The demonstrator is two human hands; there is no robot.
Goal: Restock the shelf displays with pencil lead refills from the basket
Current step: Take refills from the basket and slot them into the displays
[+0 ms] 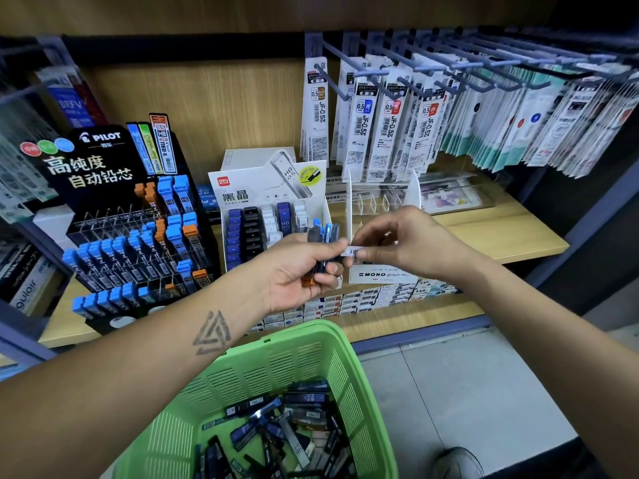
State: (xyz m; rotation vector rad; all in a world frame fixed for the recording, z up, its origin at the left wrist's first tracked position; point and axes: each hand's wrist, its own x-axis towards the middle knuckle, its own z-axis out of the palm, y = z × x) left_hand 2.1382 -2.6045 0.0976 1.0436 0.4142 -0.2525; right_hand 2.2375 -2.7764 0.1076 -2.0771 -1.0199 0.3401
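My left hand grips a bunch of lead refill cases, blue, black and orange, upright in front of the shelf. My right hand pinches one small white-labelled refill case beside that bunch, fingertips nearly touching the left thumb. Below, the green basket holds several dark loose refill cases. On the shelf stand the black Pilot display with blue and orange cases, the white Deli display, and a clear Mono display with bare slots behind my hands.
Pen refill packs hang from hooks at the upper right. Flat white boxes line the shelf's front edge. The wooden shelf board runs to the right. Grey floor and a shoe show beside the basket.
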